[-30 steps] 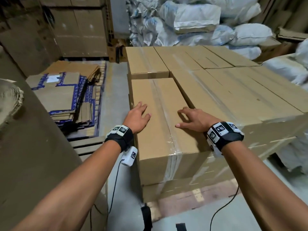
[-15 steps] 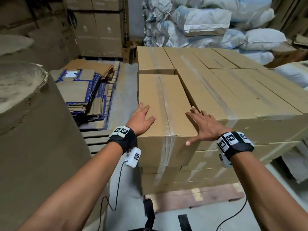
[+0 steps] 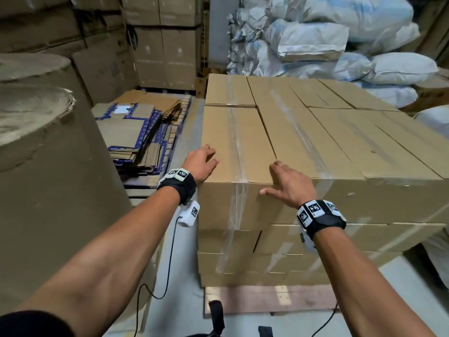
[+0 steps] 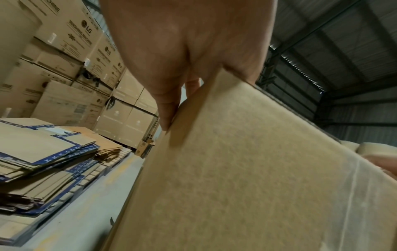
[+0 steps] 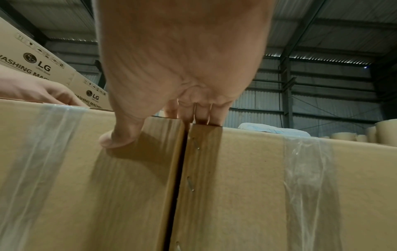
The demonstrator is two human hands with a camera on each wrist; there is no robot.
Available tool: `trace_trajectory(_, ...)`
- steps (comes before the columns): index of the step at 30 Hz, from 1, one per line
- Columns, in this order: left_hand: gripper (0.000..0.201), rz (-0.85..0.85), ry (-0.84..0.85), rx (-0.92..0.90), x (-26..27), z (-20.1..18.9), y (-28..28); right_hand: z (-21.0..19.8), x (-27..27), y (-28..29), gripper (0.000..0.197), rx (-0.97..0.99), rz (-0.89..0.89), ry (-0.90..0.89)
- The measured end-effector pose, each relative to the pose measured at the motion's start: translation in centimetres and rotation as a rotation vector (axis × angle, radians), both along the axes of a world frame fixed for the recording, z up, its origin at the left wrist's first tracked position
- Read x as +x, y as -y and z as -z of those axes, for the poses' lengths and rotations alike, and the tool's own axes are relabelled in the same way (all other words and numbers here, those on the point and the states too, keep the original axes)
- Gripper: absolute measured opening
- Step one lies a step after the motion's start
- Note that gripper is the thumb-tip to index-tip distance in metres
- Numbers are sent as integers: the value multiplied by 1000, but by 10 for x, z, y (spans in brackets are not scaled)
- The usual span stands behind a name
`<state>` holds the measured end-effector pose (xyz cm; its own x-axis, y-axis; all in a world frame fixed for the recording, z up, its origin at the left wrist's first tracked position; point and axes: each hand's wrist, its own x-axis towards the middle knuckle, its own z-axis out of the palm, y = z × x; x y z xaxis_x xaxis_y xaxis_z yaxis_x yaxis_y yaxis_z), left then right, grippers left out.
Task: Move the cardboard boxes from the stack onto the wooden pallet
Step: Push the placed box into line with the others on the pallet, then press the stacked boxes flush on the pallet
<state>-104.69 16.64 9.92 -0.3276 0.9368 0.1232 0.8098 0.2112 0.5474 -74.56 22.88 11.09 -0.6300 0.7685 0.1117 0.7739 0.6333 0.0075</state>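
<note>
Resting flat with straight fingers, the left hand (image 3: 200, 161) lies on the near-left top edge of the cardboard box (image 3: 233, 142), while the right hand (image 3: 285, 182) drapes over its near-right corner, thumb on the front face; neither clasps it. Better to hook fingers into the seam beside the neighbouring box (image 3: 315, 147) before pulling. It tops the stack, long axis running away from the person

We see head view high, facing down on box (image 3: 233, 147); both wrist views low, close against its edges, facing up; all share it.
</note>
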Motion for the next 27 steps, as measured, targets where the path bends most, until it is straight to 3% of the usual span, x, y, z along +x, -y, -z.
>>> trace_trajectory(6, 54, -20, 14, 10, -6, 1, -4, 5, -6, 3, 74, 172, 41, 31)
trace_trajectory(19, 101, 84, -105, 69, 13, 43, 37, 29, -2, 9, 80, 272, 41, -24)
trace_trajectory(27, 86, 170, -161, 76, 1, 32, 32, 31, -16, 7, 69, 263, 87, -87)
